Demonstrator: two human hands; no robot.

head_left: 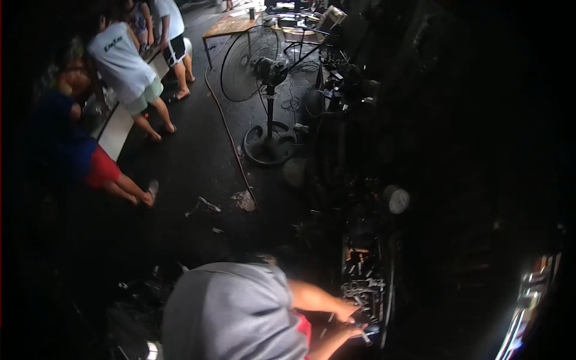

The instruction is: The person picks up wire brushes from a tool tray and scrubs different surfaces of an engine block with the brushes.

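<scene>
At the bottom, two bare forearms reach from a grey sleeve toward a long holder of metal tools. My left hand, the upper one, is bent close over the holder's lower end. Just below it, my right hand has its fingers closed near a small dark piece between the two hands. What that piece is cannot be made out. A short, bright metal tool sticks out beside the right fingertips. Several wrench-like tools lie jumbled beyond the hands. Shadow hides much of both grips.
A black pedestal fan stands ahead, with a hose on the floor to its left. Several people are at the left by a long pale bench. A wooden table stands behind. A round gauge-like disc is at right.
</scene>
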